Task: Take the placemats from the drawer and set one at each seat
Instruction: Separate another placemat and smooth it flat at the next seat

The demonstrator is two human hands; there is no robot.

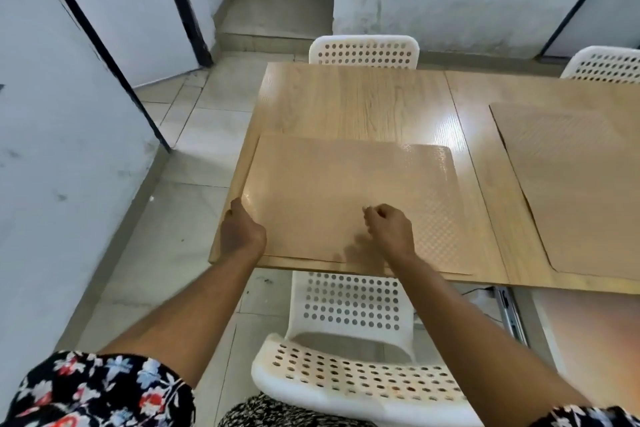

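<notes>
My left hand (241, 231) curls on the near placemat's (332, 184) left edge; my right hand (389, 230), loosely closed, rests on it empty.

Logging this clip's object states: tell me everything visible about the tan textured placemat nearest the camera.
The tan textured placemat is a thin rectangular sheet with rounded corners and a fine embossed diamond pattern, glossy like plastic or vinyl. It lies flat on the light wooden table, near its left end, its near edge along the table's front edge, above the white perforated plastic chair. The left hand rests at its left edge; the right hand, loosely curled, rests on its near middle. Nothing else lies on it.
</notes>
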